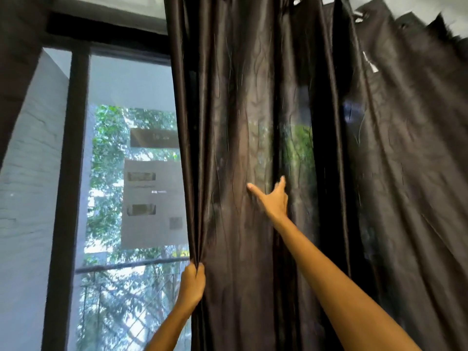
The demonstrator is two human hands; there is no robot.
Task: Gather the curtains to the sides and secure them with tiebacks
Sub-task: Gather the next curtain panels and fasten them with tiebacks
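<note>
Gathering the dark brown satin curtain (pixel 235 148) at the window (pixel 131 173).
My left hand (pixel 192 282) pinches its bunched left edge in curled fingers; my right hand (pixel 274 198) presses the folds, fingers spread wide.

**Dark curtain, green beyond**

The curtain (pixel 235 148) is a glossy dark brown-black with thin wavy vertical lines running through the cloth. Just above the right hand (pixel 274 198), daylight tints one fold a mottled green. Left of the left hand (pixel 193 282), whose grip pinches the curtain's edge, the window frame (pixel 68 173) is black, the leaves (pixel 109 138) bright green, and the wall (pixel 30 173) pale grey-white.
</note>
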